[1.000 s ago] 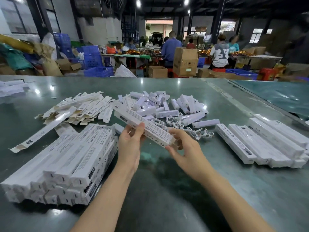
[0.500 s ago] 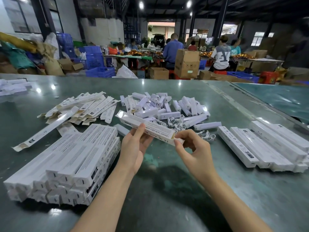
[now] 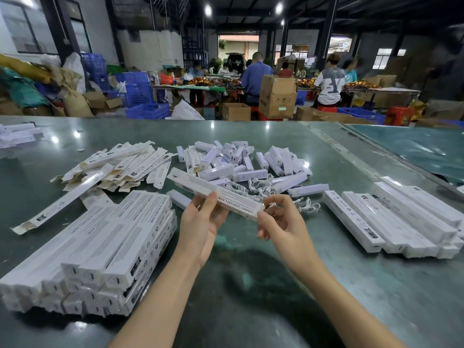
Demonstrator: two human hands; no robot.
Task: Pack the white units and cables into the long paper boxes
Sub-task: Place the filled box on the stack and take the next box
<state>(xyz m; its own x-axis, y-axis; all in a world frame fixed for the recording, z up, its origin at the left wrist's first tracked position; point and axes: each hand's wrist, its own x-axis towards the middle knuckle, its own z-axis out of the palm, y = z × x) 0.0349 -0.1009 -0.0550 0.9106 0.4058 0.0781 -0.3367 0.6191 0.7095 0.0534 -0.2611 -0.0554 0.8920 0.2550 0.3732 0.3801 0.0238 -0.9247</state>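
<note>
My left hand [image 3: 200,222] grips a long white paper box [image 3: 198,183] around its middle, holding it above the table with its far end pointing up-left. My right hand [image 3: 282,222] pinches the near end of that box with curled fingers. Behind the box lies a heap of white units [image 3: 241,164] and a tangle of white cables [image 3: 261,187]. Flat unfolded boxes [image 3: 125,164] are piled at the back left.
A stack of closed boxes [image 3: 105,247] fills the near left of the green table [image 3: 251,285]. Another row of closed boxes [image 3: 391,217] lies at the right. One loose long box [image 3: 62,199] lies at the left. People work at tables far behind.
The held box has tilted a little and its near end has shifted right. My right hand's fingers have curled closer onto the box end.
</note>
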